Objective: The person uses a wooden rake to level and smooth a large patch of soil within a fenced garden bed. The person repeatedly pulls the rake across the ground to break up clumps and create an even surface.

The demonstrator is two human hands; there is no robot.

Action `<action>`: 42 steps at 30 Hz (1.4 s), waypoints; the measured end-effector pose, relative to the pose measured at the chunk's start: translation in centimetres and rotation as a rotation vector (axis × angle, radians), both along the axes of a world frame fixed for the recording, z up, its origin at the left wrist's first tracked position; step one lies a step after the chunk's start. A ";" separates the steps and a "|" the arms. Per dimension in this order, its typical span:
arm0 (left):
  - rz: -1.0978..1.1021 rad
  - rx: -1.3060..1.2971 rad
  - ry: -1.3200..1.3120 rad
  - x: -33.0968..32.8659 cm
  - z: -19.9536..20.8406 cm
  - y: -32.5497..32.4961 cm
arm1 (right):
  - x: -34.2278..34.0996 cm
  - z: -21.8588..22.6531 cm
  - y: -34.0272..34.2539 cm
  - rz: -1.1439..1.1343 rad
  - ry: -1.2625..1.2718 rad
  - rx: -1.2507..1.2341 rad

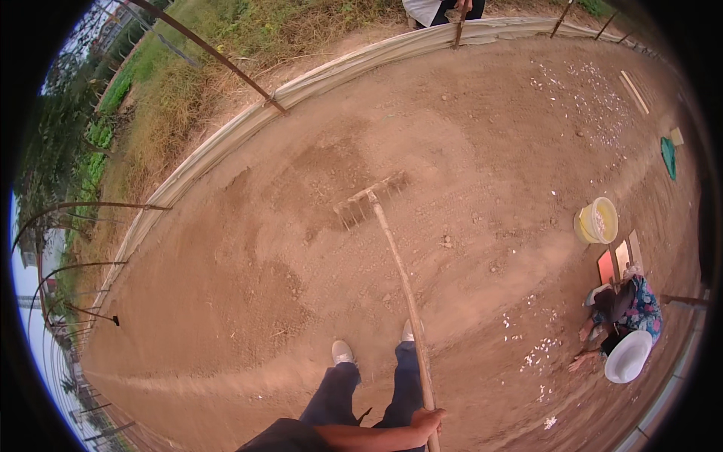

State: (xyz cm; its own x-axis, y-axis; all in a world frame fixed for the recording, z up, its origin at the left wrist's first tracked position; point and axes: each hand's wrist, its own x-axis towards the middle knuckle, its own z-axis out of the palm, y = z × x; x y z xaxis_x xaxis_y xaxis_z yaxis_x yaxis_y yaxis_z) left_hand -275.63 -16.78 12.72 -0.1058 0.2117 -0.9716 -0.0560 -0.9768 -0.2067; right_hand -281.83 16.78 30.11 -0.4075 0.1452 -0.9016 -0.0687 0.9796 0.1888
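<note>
My left hand (427, 423) is closed around the long wooden handle of a rake (403, 279), near the bottom of the picture. The handle runs up and slightly left to a wide toothed head, which rests on loose brown soil (226, 301) ahead of my feet. Its teeth point down, and the soil about it is raked into fine marks. The handle passes just beside my right shoe (409, 330); my left shoe (343, 352) stands on the soil to the left. My right hand is out of view.
A person in floral clothing (646, 309) and a white hat (629, 356) crouches at right, near a yellowish bucket (596, 221) and scattered small white pieces (538, 354). Pale sheeting (324, 87) with metal hoops (226, 64) edges the plot. Another person (440, 10) is beyond it.
</note>
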 end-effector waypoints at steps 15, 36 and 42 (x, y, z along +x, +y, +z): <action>-0.072 -0.547 -0.136 -3.6 -15.0 -23.9 | 6.5 -12.3 -16.5 -0.118 -0.002 -0.141; -0.129 -0.519 0.076 -12.2 -19.7 -30.0 | 4.8 -11.9 -14.7 -0.183 0.031 -0.070; -0.155 -0.613 0.059 -10.9 -17.4 -19.6 | 1.9 -11.1 -12.3 -0.087 0.018 -0.113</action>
State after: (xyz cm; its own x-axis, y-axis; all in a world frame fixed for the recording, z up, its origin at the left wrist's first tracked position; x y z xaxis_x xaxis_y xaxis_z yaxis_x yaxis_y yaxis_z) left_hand -286.48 -36.34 -4.71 -0.1753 -0.3642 -0.9147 -0.2002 -0.8965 0.3953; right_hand -279.97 4.52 19.05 -0.4140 0.0780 -0.9069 0.0194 0.9969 0.0769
